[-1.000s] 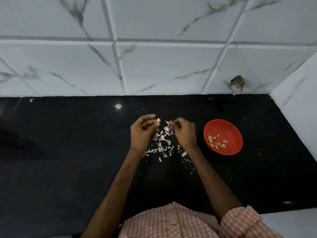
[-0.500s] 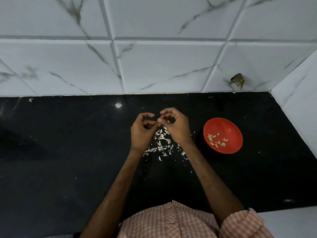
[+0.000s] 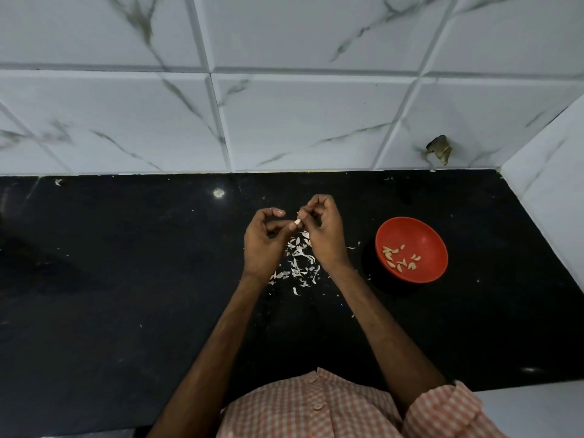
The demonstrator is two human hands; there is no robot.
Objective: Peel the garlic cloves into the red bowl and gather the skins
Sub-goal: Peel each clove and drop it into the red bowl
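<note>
At centre frame, the garlic clove [image 3: 297,221] is pinched between left hand [image 3: 262,245] and right hand [image 3: 325,235], with the red bowl [image 3: 425,233] located further right.

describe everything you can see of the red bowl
The red bowl is small, round and shallow, plain red all over, plastic by the look. It stands upright on the black countertop, toward the right side, apart from the scattered garlic skins. A small scatter of peeled garlic cloves lies loose in its bottom, mostly toward the near left. The right hand works to its left without touching it. Only the countertop and the cloves touch it.
</note>
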